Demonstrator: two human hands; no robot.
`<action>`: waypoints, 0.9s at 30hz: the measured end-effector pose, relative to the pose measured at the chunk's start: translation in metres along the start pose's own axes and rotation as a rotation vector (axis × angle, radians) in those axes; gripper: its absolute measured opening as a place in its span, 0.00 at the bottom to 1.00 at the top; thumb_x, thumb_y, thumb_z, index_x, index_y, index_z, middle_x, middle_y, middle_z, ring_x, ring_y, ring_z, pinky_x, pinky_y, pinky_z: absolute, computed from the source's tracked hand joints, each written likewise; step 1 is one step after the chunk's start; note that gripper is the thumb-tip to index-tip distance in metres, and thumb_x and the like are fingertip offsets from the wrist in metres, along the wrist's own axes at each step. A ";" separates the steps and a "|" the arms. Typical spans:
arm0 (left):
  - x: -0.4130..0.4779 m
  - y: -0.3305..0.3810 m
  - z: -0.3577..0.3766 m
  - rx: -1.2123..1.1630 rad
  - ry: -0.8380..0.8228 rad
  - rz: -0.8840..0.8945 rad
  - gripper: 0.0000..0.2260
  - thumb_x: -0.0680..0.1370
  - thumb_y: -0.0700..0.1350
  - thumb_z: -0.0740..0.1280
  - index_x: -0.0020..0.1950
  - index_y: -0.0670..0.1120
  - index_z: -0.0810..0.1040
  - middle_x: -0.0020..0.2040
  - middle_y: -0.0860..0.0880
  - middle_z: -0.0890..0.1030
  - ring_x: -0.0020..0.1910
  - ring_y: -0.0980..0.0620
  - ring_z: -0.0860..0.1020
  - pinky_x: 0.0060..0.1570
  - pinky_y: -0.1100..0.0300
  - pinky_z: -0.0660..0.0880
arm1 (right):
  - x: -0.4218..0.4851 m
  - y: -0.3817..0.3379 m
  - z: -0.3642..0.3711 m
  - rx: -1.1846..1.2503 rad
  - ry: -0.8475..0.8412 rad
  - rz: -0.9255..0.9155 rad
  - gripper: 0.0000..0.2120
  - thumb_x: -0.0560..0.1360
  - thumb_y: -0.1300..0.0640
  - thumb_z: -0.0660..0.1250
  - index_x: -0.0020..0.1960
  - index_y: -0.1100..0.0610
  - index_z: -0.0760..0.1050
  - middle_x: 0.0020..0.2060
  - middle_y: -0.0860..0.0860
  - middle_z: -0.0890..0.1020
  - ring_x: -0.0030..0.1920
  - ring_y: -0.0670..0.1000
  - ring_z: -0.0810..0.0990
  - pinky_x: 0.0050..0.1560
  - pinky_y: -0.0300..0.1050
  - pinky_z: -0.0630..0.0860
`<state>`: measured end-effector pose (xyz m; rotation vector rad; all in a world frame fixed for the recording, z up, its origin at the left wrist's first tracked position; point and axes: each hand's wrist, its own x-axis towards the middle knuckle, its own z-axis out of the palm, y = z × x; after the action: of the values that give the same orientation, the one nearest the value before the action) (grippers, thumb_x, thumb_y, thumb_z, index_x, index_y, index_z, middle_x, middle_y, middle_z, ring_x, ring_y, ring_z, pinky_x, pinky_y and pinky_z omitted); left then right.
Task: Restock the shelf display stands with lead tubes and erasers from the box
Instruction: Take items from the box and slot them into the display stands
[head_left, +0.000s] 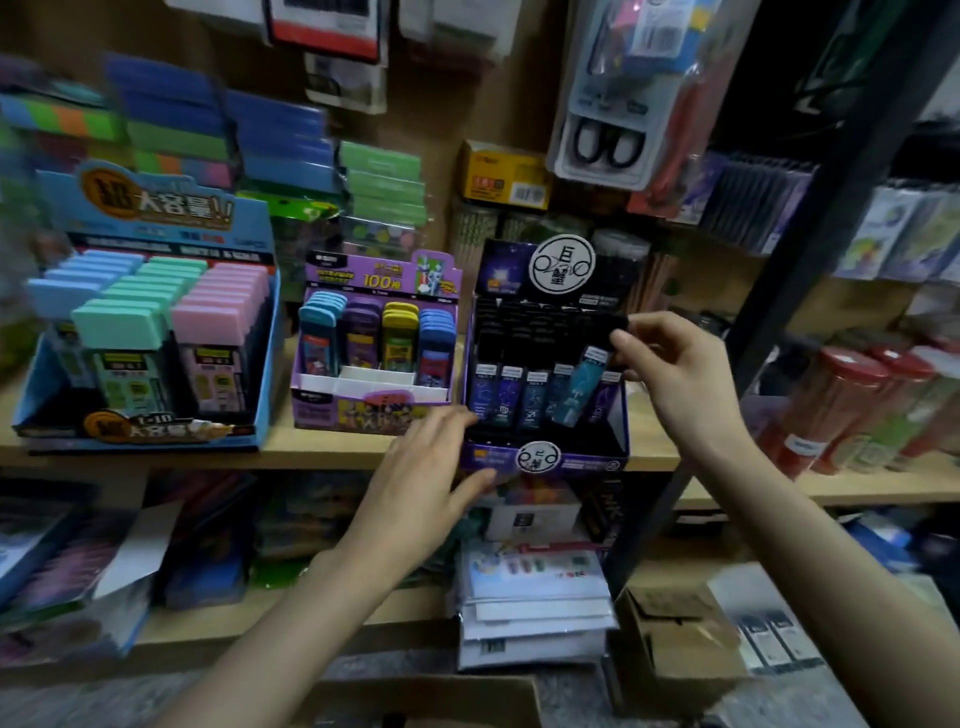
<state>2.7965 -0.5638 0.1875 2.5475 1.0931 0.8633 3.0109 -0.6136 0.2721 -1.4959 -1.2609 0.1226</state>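
A dark purple display stand (545, 460) on the wooden shelf holds rows of black-capped lead tubes. My right hand (675, 374) pinches the black cap of a teal lead tube (579, 384), which leans tilted in the stand's front row among dark blue tubes. My left hand (426, 478) lies with straight fingers against the stand's front left corner, thumb under its front edge. Left of it, a smaller purple stand (374, 405) holds blue, purple and yellow tubes above a white gap at its front. A blue stand (145, 431) at far left holds pastel-capped tubes.
A black shelf post (779, 312) slants right of the dark stand. Red-lidded jars (852, 405) fill the right shelf. Packets are stacked on the lower shelf. A small cardboard box (675, 634) sits lower right; another box's edge (426, 696) shows at the bottom.
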 end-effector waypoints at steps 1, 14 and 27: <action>0.001 0.000 0.003 0.042 0.001 0.016 0.24 0.78 0.53 0.64 0.71 0.48 0.64 0.68 0.52 0.67 0.67 0.53 0.65 0.64 0.59 0.63 | 0.002 0.006 -0.001 -0.035 0.002 -0.012 0.02 0.76 0.58 0.67 0.46 0.52 0.78 0.40 0.46 0.81 0.42 0.45 0.81 0.47 0.45 0.79; 0.003 -0.005 0.020 0.123 -0.011 0.126 0.17 0.77 0.48 0.66 0.65 0.46 0.72 0.62 0.50 0.72 0.63 0.52 0.69 0.60 0.59 0.68 | 0.015 0.026 0.018 -0.148 -0.174 -0.004 0.07 0.75 0.58 0.68 0.51 0.60 0.80 0.43 0.53 0.83 0.47 0.52 0.81 0.53 0.54 0.77; -0.026 -0.017 -0.014 0.074 -0.041 0.115 0.18 0.78 0.47 0.63 0.68 0.49 0.69 0.62 0.54 0.71 0.61 0.56 0.71 0.59 0.59 0.69 | -0.002 0.010 0.010 -0.529 -0.136 -0.007 0.12 0.75 0.48 0.67 0.47 0.56 0.80 0.43 0.52 0.83 0.46 0.53 0.80 0.47 0.52 0.77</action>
<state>2.7643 -0.5715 0.1802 2.6997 0.9922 0.8078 3.0099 -0.6059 0.2594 -1.9578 -1.4805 -0.1273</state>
